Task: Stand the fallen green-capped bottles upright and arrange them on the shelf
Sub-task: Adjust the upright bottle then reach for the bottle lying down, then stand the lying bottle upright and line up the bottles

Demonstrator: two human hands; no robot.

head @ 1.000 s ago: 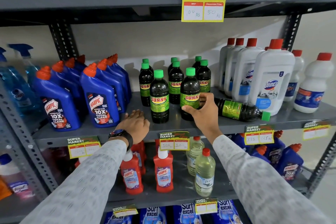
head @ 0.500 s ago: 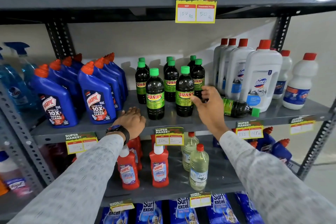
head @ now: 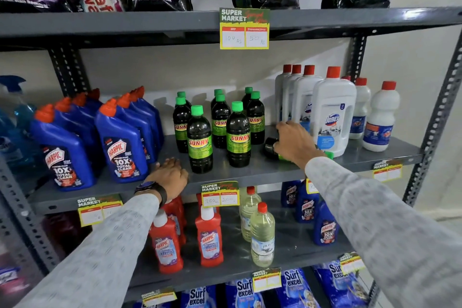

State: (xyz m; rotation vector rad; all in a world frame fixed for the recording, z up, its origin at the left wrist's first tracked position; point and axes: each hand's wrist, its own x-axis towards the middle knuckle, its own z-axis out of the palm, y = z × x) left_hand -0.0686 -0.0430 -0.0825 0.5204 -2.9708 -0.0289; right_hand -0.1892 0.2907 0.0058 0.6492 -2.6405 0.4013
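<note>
On the grey metal shelf (head: 250, 172), toward its right half near the front edge, the last fallen dark bottle with a green cap (head: 271, 148) lies on its side beside the white jug (head: 333, 112). The right hand (head: 295, 144) covers it, fingers curled over its body, apparently closing. The left hand (head: 170, 177) rests flat and empty at the front edge. Eight green-capped bottles (head: 238, 132) already stand. Next, likely lift, tip upright and set it beside them.

Dark, nearly black plastic bottles with bright green caps and green-yellow labels lettered in red (head: 238, 134) stand on a grey metal shelf (head: 250, 172) between blue, orange-capped jugs (head: 122, 142) and white, red-capped jugs (head: 332, 112).
</note>
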